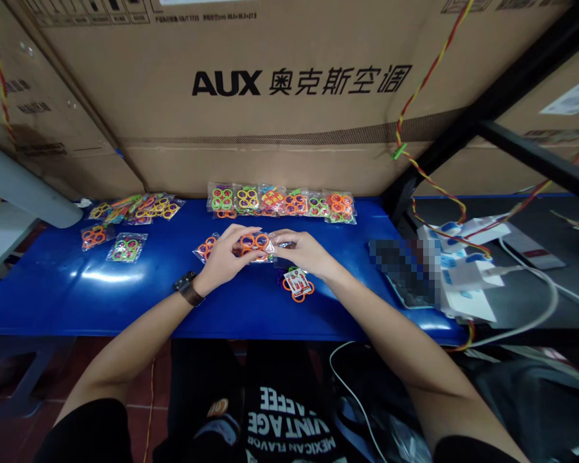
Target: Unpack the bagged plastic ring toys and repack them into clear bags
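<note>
Your left hand (223, 256) and right hand (305, 253) pinch the ring packet (255, 242) between fingertips — likely adjusting it; the next move calls for steadiness.

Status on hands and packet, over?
Left hand, right hand gripping packet. Second packet partly hidden by left hand. Card atop orange rings near right hand. Nothing visibly blocking.

A head-worn camera looks forward and down from above the near edge of the glossy blue tabletop (251, 318). It is close enough to centre the bare left hand (226, 252) and bare right hand (305, 253) over the tabletop, yet wide enough for the brown cardboard box (251, 119) behind it and black white-lettered clothing (289, 418) before it.
</note>
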`<state>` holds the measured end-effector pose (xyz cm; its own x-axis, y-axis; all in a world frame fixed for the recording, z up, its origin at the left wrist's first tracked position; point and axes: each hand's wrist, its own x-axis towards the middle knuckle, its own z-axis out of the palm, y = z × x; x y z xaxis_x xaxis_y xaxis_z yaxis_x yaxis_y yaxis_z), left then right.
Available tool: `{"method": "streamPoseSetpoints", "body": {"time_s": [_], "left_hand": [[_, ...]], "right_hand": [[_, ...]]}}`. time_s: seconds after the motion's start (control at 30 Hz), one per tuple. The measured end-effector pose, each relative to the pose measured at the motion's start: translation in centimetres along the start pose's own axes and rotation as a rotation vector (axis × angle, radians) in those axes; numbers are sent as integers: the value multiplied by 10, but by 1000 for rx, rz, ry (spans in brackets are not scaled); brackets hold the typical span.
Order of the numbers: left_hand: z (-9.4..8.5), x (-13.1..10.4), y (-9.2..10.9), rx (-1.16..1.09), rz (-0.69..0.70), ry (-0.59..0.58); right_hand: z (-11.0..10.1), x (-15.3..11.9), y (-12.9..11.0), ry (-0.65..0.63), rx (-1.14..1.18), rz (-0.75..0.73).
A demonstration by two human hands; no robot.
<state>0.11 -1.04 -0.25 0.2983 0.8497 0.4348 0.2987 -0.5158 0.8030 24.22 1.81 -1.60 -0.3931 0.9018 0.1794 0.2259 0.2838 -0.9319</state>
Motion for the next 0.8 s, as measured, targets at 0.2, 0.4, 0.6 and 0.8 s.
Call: {"method": "streamPoseSetpoints", "body": {"time_s": [0.2,0.4,0.6,0.8], "left_hand": [[-1,4,1,-221,-181,27],[-7,13,-12,-383,-402,70],[-4,11,-10,-379,-424,109],[-6,11,-5,-388,-453,145]], "right_hand": [[-3,5,5,20,12,-1],[-7,7,6,72,-45,-34],[-6,4,-3,8,-49,-68],[-9,6,-6,72,-52,-117]]}}
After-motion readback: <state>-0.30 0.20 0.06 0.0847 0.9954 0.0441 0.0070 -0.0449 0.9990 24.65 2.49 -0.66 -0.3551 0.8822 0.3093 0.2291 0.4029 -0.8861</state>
